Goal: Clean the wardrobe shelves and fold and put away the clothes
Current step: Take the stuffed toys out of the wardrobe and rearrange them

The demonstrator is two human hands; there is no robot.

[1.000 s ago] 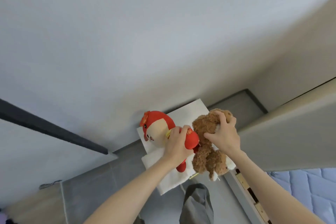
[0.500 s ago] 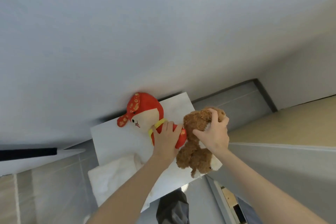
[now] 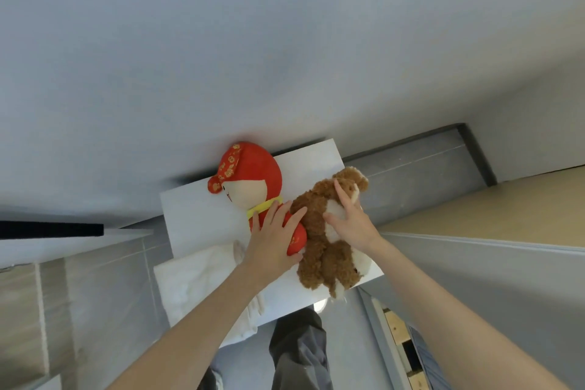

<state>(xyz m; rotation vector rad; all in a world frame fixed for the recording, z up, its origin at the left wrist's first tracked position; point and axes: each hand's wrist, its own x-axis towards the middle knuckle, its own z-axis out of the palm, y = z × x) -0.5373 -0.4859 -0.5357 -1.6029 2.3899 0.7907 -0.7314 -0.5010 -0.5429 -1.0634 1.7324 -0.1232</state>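
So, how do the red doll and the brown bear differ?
The red doll has smooth fabric, a flowered hood and a yellow collar; the brown bear has curly fur with white patches. The doll's head reaches the wall; the bear's feet reach the near edge of the white board. Both lie on it, the left hand flat on the doll, the right hand on the bear.

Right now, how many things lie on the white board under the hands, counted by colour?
Red: 1, the doll
Brown: 1, the teddy bear
White: 1, the cloth
Total: 3
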